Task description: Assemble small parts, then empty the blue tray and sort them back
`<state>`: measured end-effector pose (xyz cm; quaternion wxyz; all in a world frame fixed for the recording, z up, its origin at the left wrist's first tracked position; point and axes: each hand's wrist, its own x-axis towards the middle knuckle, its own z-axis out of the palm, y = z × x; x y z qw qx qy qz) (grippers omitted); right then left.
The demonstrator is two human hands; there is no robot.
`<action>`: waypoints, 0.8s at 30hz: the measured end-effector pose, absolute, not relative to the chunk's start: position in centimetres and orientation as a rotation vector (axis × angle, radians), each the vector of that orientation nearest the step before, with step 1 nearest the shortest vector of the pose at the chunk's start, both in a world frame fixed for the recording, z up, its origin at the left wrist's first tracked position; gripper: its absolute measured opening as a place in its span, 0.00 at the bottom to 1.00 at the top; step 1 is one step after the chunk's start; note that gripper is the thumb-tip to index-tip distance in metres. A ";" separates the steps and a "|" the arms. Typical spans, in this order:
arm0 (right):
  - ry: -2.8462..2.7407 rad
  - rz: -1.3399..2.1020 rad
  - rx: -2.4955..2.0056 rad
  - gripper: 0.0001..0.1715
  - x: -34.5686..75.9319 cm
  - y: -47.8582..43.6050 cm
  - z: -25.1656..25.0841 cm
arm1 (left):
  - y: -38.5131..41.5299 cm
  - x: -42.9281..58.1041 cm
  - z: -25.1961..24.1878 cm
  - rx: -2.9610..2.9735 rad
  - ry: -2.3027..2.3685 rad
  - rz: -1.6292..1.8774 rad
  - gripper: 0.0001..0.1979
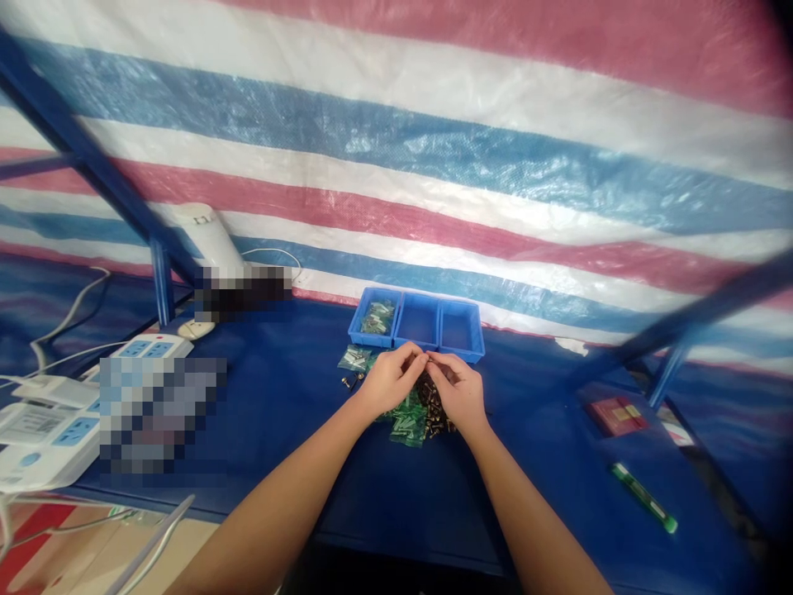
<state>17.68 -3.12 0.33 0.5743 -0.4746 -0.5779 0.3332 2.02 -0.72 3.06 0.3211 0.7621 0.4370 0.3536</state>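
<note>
My left hand (pixel 395 377) and my right hand (pixel 457 387) meet fingertip to fingertip, each closed in a pinch. Whatever lies between the fingertips is too small and hidden to make out. Below them on the blue table is a heap of dark, brassy screws (pixel 439 411), partly covered by my right hand. Beside it lie small green-tinted plastic packets (pixel 409 423) with pale pieces inside. Another clear packet (pixel 354 358) and a few loose screws (pixel 351 381) are left of my left hand. Just beyond my fingers stand three joined blue bins; the left bin (pixel 373 339) holds filled packets.
White power strips (pixel 78 430) with plugs and cables crowd the left side, near a white cylindrical device (pixel 211 235). A green tube-like item (pixel 644 497) and a red box (pixel 616 416) lie at right. Blue metal frame bars (pixel 162 281) and a striped tarp (pixel 396 149) bound the table (pixel 273 463).
</note>
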 end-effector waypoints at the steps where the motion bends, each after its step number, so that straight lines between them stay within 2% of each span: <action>1: -1.344 0.770 -1.121 0.11 17.8 -3.1 0.3 | -0.7 2.0 3.1 1.993 1.150 0.931 0.14; 6: -1.342 0.788 -1.122 0.12 17.8 -3.1 0.3 | -0.6 2.1 2.9 1.995 1.141 0.920 0.13; 14: -1.367 0.789 -1.133 0.13 17.6 -3.3 0.6 | -0.5 2.3 2.6 2.007 1.163 0.904 0.18; 20: -1.356 0.793 -1.159 0.12 17.7 -3.2 0.5 | -0.8 2.3 3.0 1.988 1.128 0.922 0.14; 24: -1.377 0.792 -1.173 0.13 17.5 -3.3 0.7 | -0.6 2.3 2.6 2.005 1.153 0.921 0.17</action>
